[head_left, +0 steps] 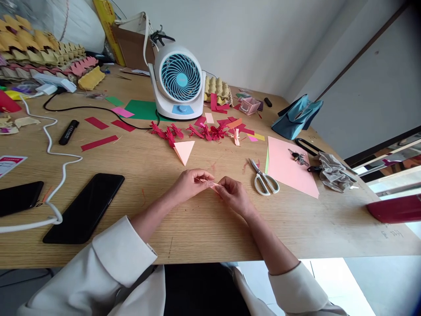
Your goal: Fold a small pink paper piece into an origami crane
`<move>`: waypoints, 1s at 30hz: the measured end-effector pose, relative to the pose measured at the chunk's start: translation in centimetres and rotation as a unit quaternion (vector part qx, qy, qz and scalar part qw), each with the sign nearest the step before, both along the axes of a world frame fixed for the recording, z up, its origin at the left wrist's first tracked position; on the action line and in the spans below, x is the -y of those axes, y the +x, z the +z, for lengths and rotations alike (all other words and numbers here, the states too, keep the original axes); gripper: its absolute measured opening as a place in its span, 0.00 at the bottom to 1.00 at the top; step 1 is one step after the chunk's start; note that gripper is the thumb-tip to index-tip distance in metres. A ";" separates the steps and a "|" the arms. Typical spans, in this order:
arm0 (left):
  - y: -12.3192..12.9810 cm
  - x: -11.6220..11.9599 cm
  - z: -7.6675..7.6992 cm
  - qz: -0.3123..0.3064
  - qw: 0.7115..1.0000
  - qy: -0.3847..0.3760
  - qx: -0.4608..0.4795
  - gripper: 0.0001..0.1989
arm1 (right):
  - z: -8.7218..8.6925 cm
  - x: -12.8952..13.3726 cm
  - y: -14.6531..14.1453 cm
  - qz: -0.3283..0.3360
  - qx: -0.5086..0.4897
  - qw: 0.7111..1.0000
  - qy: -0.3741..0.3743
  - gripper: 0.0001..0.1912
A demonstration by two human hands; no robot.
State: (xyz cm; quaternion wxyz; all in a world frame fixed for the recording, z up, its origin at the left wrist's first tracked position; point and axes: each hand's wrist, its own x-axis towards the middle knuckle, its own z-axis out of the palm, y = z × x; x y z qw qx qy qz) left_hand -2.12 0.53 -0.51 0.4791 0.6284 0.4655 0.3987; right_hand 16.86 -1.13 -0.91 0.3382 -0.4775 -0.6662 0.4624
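Between my two hands is a small strip of pale pink paper [212, 184], mostly covered by the fingers. My left hand [191, 184] pinches its left end, and my right hand [234, 195] pinches the right end, both just above the table. Beyond them lies a folded pink paper triangle [184, 152]. White-handled scissors [263, 179] rest to the right of my right hand, blades pointing away. Farther back is a row of crumpled red paper pieces [215, 132], with a pale pink twisted paper piece [237, 137] at its right end.
A white fan [180, 79] stands at the back. Pink sheets [289, 166], keys [298, 157] and a teal bag [297, 117] are on the right. A black tablet [84, 208], a phone [20, 198], a marker [69, 132] and a white cable [64, 175] lie on the left.
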 end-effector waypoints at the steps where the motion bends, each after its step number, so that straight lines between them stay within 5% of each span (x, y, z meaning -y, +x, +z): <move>1: 0.0 0.0 -0.1 -0.007 1.000 -0.003 -0.021 0.15 | 0.0 0.0 0.0 0.005 0.011 1.000 0.003 0.18; 7: 0.3 0.4 -0.2 -0.041 0.997 -0.003 -0.063 0.12 | 0.1 0.2 -0.4 0.012 0.038 0.999 -0.011 0.18; 12: 0.2 0.3 -0.1 -0.002 0.997 0.027 -0.076 0.06 | 0.0 0.0 0.1 0.041 -0.030 0.997 -0.057 0.17; 18: 0.5 0.7 -0.8 0.026 0.993 0.048 -0.101 0.03 | 0.4 0.5 2.6 -0.001 0.093 0.990 0.105 0.09; 24: 0.9 1.1 -0.1 0.021 0.997 0.016 -0.073 0.04 | 1.4 2.3 2.5 0.039 0.264 0.892 0.364 0.11; 30: 0.9 1.1 -0.2 -0.011 0.998 -0.004 -0.059 0.03 | -0.1 1.9 1.7 0.075 0.369 0.775 0.507 0.07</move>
